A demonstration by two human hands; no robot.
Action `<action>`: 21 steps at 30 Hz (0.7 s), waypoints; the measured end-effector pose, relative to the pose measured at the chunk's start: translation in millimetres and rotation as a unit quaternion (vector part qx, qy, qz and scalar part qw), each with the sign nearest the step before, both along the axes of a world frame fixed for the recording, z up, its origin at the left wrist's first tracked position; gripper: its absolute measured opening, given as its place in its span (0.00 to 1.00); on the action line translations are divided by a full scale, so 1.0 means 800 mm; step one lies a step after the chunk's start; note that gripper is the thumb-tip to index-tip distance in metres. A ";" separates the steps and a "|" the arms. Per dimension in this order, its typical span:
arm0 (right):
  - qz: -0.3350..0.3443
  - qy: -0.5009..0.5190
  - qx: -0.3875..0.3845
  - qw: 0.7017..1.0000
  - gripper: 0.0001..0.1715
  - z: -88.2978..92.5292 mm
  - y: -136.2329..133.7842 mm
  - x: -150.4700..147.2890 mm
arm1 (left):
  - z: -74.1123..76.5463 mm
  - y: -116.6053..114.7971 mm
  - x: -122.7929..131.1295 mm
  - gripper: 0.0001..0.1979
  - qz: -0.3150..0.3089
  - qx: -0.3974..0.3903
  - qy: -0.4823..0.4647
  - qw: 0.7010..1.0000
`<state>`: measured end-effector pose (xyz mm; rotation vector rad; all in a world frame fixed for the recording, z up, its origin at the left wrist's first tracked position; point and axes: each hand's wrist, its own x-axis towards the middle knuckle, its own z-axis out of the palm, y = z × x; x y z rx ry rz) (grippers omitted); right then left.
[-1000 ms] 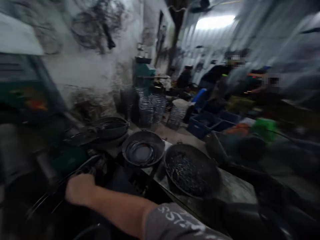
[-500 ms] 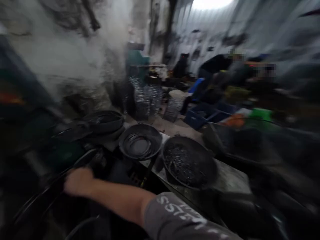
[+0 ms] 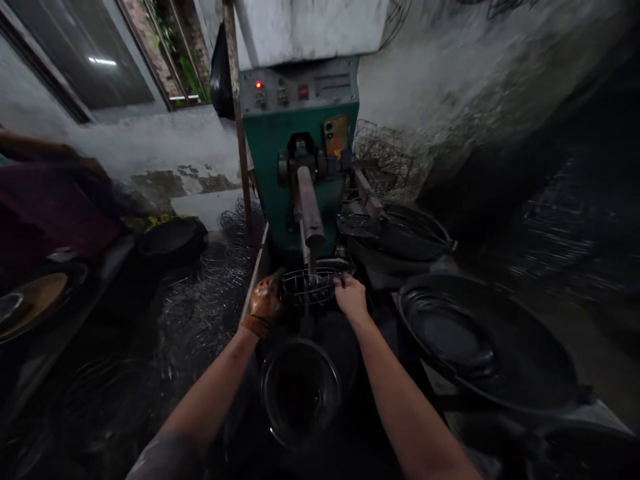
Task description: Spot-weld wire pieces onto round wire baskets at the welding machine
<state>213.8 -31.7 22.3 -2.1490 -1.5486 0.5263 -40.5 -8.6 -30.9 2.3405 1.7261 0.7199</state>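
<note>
A round wire basket (image 3: 295, 288) is held level in front of me, below a thick metal arm (image 3: 310, 213) of a green machine (image 3: 260, 153). My left hand (image 3: 265, 301), in a brown stained glove, closes on the basket's left side. On its right side, my bare right hand (image 3: 351, 297) pinches the rim, with fingertips partly hidden. A thin upright part of the machine reaches down at the middle of the basket. I cannot tell whether it touches the wire.
A round dark bucket (image 3: 300, 393) stands close below my forearms. Tangled wire pieces (image 3: 195, 307) pile up on the left. To the right, a wide black basin (image 3: 520, 340) holds wire rings (image 3: 450, 330). A red lamp (image 3: 259, 85) glows on the machine's panel.
My view has swung from the basins and co-workers to the green machine. One blurred arm was stretched leftward before; now both hands hold the wire basket under the machine's arm.
</note>
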 end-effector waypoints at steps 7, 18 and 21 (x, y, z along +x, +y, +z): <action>0.011 -0.018 0.009 1.000 0.20 -0.006 0.003 -0.006 | -0.016 0.002 -0.014 0.32 -0.009 0.009 -0.049 0.999; 0.006 -0.044 0.015 0.999 0.21 -0.003 0.002 -0.007 | -0.023 0.009 -0.009 0.30 -0.025 -0.012 -0.076 0.997; 0.009 -0.043 0.022 0.999 0.20 -0.003 0.001 -0.006 | -0.029 0.009 -0.004 0.31 -0.024 -0.027 -0.068 0.997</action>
